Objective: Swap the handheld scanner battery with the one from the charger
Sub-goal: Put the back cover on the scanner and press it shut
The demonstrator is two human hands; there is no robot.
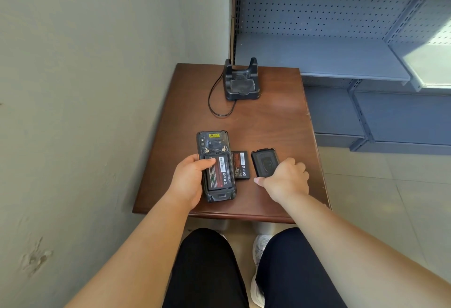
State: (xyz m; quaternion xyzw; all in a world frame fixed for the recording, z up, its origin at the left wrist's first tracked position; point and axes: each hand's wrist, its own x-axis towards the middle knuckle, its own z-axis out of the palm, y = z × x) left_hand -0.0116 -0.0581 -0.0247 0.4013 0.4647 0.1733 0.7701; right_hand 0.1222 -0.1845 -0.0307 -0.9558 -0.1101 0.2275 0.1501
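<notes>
Scanner [212, 142] in left hand [189, 180], thumb on battery [219, 174], right hand [286, 178] gripping cover [264, 162]

Left hand [189, 180] gripping scanner [216, 141], right hand [286, 179] pinching back cover [263, 161]

Premises read as a shop or stockroom. Blue-grey metal retail shelving [317, 56] with perforated back panels [317, 12] stands at 1 to 3 o'clock. Tiled floor [390, 198] at 4 o'clock. A charging cradle [241, 83] occupies the small wooden surface [268, 117] at 12 o'clock.
</notes>
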